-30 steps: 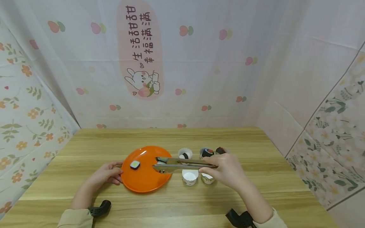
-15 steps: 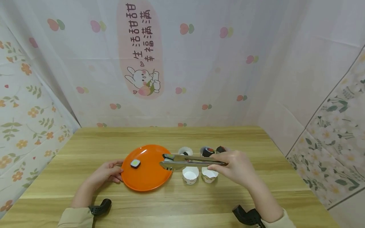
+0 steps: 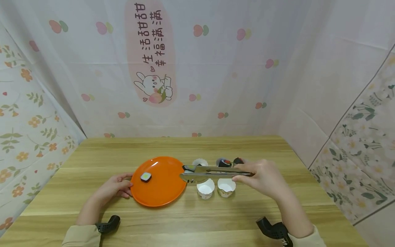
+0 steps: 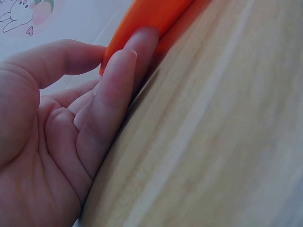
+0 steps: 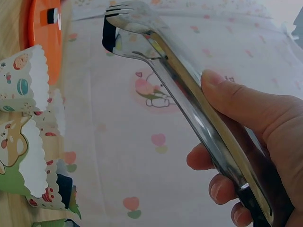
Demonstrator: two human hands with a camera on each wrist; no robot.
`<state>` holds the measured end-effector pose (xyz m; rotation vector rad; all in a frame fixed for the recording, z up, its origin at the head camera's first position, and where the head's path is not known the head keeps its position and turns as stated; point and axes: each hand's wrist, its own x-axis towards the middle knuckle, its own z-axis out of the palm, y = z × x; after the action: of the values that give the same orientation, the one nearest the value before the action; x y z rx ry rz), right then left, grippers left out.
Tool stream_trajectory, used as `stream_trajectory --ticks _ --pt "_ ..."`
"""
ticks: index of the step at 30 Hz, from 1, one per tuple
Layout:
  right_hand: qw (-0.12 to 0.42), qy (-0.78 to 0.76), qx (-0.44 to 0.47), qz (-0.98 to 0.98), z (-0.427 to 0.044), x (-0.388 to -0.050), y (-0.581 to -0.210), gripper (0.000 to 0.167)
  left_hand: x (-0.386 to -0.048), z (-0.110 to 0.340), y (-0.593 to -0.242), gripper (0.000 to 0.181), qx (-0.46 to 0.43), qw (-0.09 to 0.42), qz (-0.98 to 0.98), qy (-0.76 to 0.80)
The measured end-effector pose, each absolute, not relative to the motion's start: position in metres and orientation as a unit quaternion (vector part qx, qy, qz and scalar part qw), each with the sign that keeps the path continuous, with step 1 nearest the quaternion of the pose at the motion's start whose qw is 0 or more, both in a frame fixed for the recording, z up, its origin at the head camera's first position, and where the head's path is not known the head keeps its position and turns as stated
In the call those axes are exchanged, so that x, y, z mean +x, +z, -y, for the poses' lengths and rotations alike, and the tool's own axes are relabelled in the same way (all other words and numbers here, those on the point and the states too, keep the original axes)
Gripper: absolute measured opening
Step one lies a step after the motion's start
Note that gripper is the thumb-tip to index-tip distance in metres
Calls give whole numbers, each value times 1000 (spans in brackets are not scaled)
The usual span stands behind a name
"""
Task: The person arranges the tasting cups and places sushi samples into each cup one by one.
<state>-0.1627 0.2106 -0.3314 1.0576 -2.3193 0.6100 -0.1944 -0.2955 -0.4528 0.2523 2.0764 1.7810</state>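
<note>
My left hand (image 3: 115, 187) pinches the left rim of an orange plate (image 3: 160, 195) between thumb and fingers, as the left wrist view (image 4: 128, 28) also shows. A toy-like sushi roll (image 3: 146, 177), white with a yellow-green middle and dark wrap, lies on the plate's left part. With thumb and curled fingers, my right hand (image 3: 263, 178) grips metal tongs (image 5: 177, 101). Between the tongs' tips a black-and-white sushi roll (image 5: 110, 38) is held. The tips hang between the plate's right edge and the paper cups, partly hiding the back left cup (image 3: 200, 162).
Two paper cups, front left (image 3: 205, 189) and front right (image 3: 226, 188), show white insides. Dark sushi with red filling (image 3: 224, 163) sits in a back cup; another dark piece (image 3: 238, 161) is partly behind my right hand. A printed curtain (image 3: 197, 68) stands behind the wooden table (image 3: 172, 226).
My right hand has drawn the tongs and the sushi roll in them rightward, off the plate toward the cups. My left hand has stayed on the plate's rim.
</note>
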Motion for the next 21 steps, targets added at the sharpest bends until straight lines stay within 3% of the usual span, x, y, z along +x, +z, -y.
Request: stream_trajectory --ticks 21 --pt "237 210 385 867 -222 -163 -328 29 -195 295 -452 61 96 194 -745 632"
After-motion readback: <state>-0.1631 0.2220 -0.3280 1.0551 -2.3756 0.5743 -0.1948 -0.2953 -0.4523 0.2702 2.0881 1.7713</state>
